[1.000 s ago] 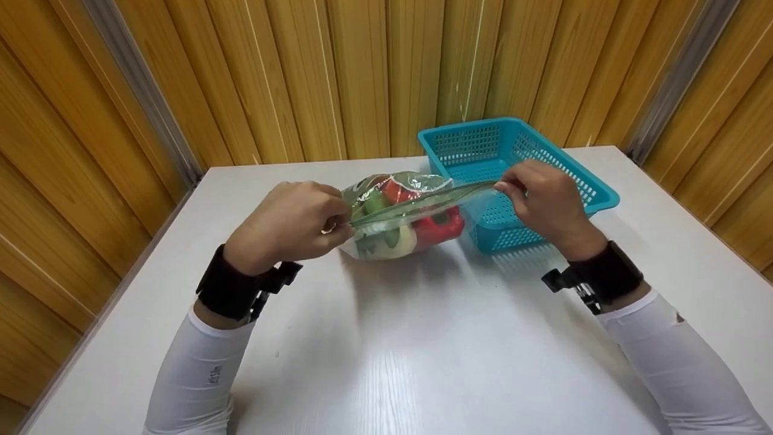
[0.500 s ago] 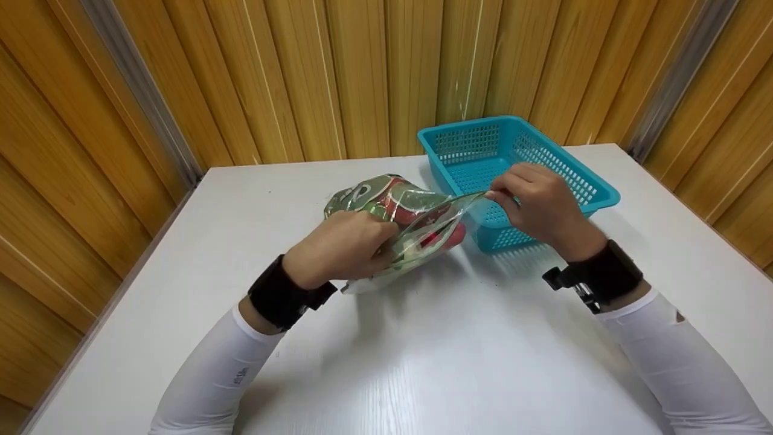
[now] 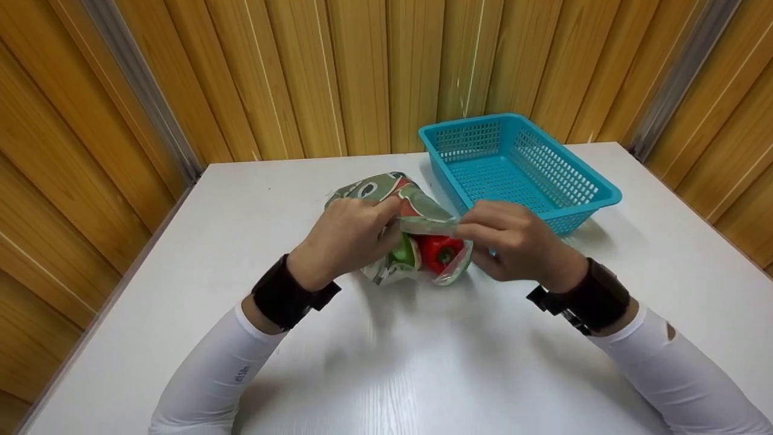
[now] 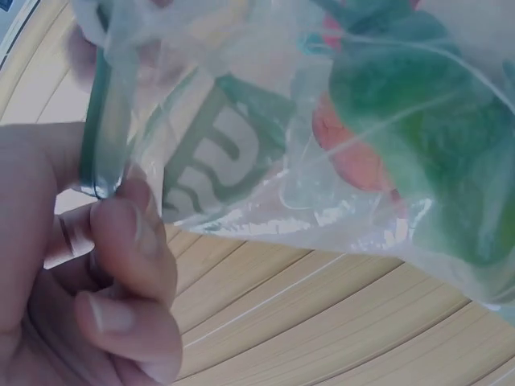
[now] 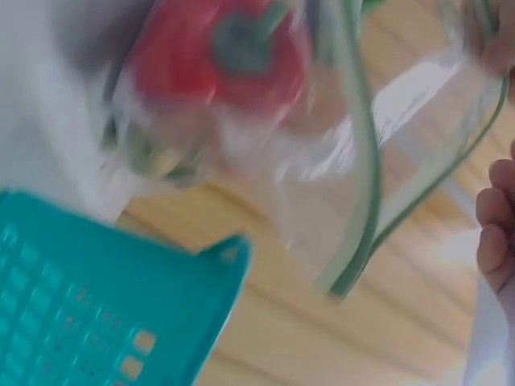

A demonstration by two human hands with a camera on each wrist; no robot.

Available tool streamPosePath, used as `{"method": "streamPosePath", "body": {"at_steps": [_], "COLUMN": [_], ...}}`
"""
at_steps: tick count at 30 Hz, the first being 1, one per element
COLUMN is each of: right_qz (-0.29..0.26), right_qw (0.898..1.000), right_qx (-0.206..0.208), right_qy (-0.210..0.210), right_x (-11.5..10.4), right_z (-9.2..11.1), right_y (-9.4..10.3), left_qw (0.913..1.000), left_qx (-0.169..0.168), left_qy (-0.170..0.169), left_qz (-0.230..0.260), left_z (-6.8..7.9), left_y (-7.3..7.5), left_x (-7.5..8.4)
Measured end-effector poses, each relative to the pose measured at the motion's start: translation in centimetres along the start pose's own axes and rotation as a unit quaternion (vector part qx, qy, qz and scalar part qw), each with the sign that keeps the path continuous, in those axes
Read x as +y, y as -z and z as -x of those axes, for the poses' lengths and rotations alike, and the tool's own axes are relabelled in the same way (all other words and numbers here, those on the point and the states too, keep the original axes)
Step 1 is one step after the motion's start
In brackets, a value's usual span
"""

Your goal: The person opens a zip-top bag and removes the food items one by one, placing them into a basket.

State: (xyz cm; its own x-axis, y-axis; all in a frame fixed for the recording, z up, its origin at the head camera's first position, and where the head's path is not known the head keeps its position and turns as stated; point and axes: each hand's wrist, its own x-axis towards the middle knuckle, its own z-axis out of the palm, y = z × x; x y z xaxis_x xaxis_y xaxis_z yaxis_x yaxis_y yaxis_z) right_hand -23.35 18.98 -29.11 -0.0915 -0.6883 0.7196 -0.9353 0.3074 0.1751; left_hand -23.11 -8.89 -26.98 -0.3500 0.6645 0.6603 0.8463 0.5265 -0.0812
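A clear zip bag [image 3: 386, 184] with grey-green print lies on the table, its green-edged mouth spread towards me. Inside it a red bell pepper [image 3: 439, 252] shows its green stem, beside a green vegetable [image 3: 403, 251] with a pale edge. My left hand [image 3: 344, 238] pinches the left side of the bag's mouth; the left wrist view has the green zip strip [image 4: 100, 129] between the fingers. On the right side, my right hand [image 3: 510, 241] holds the bag's lip with its fingertips. In the right wrist view one corner of the zip strip [image 5: 366, 185] hangs free of the fingers.
A turquoise perforated basket [image 3: 513, 166] stands behind and right of the bag, close to the right hand. The white table [image 3: 423, 362] is bounded by yellow wood-panel walls [image 3: 290, 78] at the back and sides.
The left hand has shifted right along the bag, and the right hand has come left and down from the corner. The bag's mouth has gone from a stretched line to a wide opening.
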Motion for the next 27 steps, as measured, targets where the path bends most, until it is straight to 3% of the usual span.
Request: {"method": "streamPosePath", "body": {"at_steps": [3,6,8,10,12,14,17,19,23,27], "right_qz": [-0.025,-0.041,-0.036,-0.019,0.02,0.07,0.14,0.143,0.077,0.021], "right_qw": [0.999,0.988,0.97,0.945,0.926,0.917,0.917,0.918,0.928,0.949], "right_qx": [-0.037,-0.136,-0.206,-0.259,-0.285,-0.293,-0.277,-0.264,-0.271,-0.278], "right_qy": [0.014,-0.053,-0.124,-0.199,-0.246,-0.261,-0.252,-0.258,-0.243,-0.15], "right_x": [-1.3,-1.6,-1.4,-1.2,-1.3,-1.2,-1.1,-1.0,-0.9,-0.8], "right_z": [-0.3,-0.4,-0.4,-0.3,-0.2,-0.3,-0.3,-0.2,0.3,0.7], "right_y": [-0.4,-0.8,-1.2,-1.5,-1.7,-1.6,-1.5,-1.5,-1.7,-2.1], "left_qw": [0.9998,0.999,0.9983,0.9978,0.9977,0.9975,0.9976,0.9975,0.9958,0.9919], "left_qx": [0.006,0.017,0.022,0.016,0.003,-0.008,-0.019,-0.033,-0.082,-0.117], "left_qy": [0.001,-0.006,-0.013,-0.019,-0.024,-0.026,-0.026,-0.022,-0.026,-0.048], "left_qz": [-0.017,-0.04,-0.053,-0.061,-0.063,-0.065,-0.061,-0.058,-0.032,-0.008], "left_z": [-0.2,-0.4,-0.4,-0.2,0.0,-0.1,-0.3,-0.5,-0.4,-0.3], "left_y": [0.0,0.3,0.6,1.0,1.4,1.8,2.0,1.9,1.3,0.8], "left_x": [0.1,0.2,0.2,0.2,0.4,0.4,0.4,0.5,0.8,0.9]}}
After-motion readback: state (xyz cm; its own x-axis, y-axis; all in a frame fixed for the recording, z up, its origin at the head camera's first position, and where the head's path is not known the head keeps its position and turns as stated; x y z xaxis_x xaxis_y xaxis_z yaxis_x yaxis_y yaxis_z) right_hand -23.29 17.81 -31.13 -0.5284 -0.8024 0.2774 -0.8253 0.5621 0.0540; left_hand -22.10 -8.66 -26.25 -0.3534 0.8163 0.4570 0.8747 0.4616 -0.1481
